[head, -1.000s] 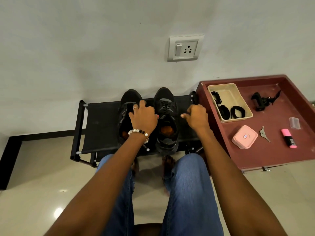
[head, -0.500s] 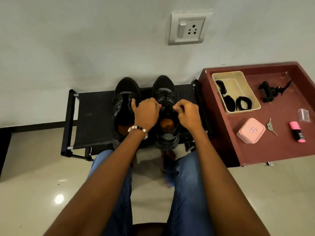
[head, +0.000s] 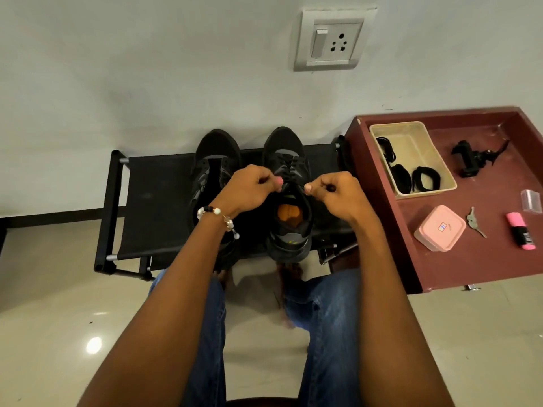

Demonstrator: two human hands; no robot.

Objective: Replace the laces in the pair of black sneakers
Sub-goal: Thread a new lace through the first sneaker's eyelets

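Both hands drew apart, left hand (head: 249, 190) and right hand (head: 338, 195) pinching lace ends over wall-pointing right sneaker (head: 289, 201)

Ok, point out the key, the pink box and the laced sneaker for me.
key (head: 473, 221): head view, on its bow.
pink box (head: 440, 228): head view, middle of its lid.
laced sneaker (head: 283, 142): head view, on its toe cap.

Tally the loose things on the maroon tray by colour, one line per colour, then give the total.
Pink: 2, the lunch box and the highlighter
Black: 1, the clamp mount
Beige: 1, the basket, holding black laces
Grey: 1, the key
Clear: 1, the small plastic packet
Total: 6
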